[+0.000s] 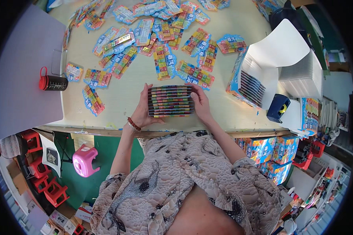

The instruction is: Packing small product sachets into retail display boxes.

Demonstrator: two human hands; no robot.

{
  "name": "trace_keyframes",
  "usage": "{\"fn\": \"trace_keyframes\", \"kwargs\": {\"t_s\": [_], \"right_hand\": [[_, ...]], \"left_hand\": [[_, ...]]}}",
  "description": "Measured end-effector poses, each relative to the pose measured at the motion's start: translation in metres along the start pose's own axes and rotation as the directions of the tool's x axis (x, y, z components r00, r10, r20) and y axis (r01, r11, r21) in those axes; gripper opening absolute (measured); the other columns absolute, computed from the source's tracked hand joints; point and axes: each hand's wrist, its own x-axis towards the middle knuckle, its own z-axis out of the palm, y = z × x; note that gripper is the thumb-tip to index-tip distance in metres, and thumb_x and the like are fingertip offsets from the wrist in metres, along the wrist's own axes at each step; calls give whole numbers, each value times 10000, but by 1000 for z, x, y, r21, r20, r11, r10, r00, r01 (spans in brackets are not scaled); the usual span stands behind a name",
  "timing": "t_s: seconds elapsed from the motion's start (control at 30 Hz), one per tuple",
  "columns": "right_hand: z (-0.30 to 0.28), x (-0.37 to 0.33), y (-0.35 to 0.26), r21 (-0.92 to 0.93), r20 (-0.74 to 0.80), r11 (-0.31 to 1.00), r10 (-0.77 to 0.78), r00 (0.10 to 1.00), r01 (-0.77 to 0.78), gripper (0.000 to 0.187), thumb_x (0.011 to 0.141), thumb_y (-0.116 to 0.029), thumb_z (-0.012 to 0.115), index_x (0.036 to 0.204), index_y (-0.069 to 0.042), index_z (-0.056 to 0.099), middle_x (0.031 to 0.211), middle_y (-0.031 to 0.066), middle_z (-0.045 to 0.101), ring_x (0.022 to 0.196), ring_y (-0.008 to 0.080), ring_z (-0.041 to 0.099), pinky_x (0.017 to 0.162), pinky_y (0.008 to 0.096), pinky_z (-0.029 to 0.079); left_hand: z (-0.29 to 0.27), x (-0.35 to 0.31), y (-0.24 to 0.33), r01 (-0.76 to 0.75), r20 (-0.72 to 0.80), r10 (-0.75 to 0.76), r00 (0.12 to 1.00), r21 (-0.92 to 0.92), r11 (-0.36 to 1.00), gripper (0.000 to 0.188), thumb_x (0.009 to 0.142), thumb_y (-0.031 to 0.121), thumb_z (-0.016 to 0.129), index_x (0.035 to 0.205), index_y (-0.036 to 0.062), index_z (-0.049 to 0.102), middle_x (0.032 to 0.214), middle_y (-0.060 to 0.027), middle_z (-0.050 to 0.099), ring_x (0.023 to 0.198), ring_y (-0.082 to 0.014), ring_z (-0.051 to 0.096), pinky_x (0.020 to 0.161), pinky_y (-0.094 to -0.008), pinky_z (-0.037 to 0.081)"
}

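My left hand (pixel 140 111) and my right hand (pixel 201 105) grip a stack of colourful flat blister packs (pixel 171 101) from its two sides, near the front edge of the table. The packs stand edge-on in a tight row, with coloured edges facing up. Beyond them, many loose blister packs (pixel 164 66) with blue cards and small coloured blocks lie scattered and overlapping. To the right stands an open carton (pixel 271 74) with its white flap raised. Inside it, a row of similar packs (pixel 252 88) leans against one side.
A dark bottle (pixel 55 83) with a red cap is at the left, beside a grey panel (pixel 25 66). A blue tape dispenser (pixel 277 107) sits by the carton, near stacked white trays (pixel 302 74). Below are a pink stool (pixel 85 160) and printed boxes (pixel 284 149).
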Motion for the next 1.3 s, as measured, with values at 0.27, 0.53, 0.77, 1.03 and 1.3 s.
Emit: {"fn": "trace_keyframes", "kwargs": {"t_s": [0.27, 0.53, 0.77, 1.03, 1.3], "right_hand": [[9, -3, 0, -238, -130, 971, -60, 990, 27, 329, 1013, -211, 360, 1278, -43, 459, 1150, 106, 579, 1083, 178, 531, 952, 287, 382], [9, -1, 3, -260, -152, 962, -122, 981, 80, 307, 1004, -190, 378, 1257, -43, 472, 1100, 129, 601, 1035, 213, 565, 912, 302, 411], [-12, 0, -4, 96, 76, 995, 21, 997, -28, 490, 962, -214, 489, 1406, -94, 319, 1334, 144, 442, 1203, 226, 456, 1018, 340, 344], [-35, 8, -11, 263, 330, 952, 65, 942, -158, 596, 923, -210, 561, 1432, -87, 277, 1442, 112, 321, 1336, 223, 313, 1113, 376, 249], [-32, 12, -2, 219, 294, 960, 105, 950, -174, 507, 896, -75, 581, 1365, -56, 390, 1301, 82, 492, 1190, 161, 489, 1019, 305, 386]], "left_hand": [[3, 2, -4, 6, -33, -6, 999, 4, 1000, 1358, 525, 228, 903, 1458, 50, -68, 1321, -193, 341, 1185, -325, 417, 1030, -417, 354], [2, 5, 2, -6, -58, 9, 998, 44, 999, 1342, 521, 239, 904, 1464, 60, -35, 1283, -167, 363, 1183, -305, 420, 1021, -403, 373], [3, 7, 10, 67, -9, -68, 998, -94, 993, 1338, 535, 168, 897, 1459, 91, -68, 1329, -141, 393, 1201, -261, 447, 1034, -405, 372], [4, 7, 11, 125, 15, -125, 992, -161, 979, 1303, 540, 139, 893, 1457, 113, -33, 1317, -129, 384, 1189, -242, 454, 1019, -393, 396], [5, 3, 17, 175, 6, -180, 984, -257, 950, 1314, 537, 139, 899, 1457, 111, -39, 1321, -142, 381, 1198, -254, 449, 1029, -400, 385]]}}
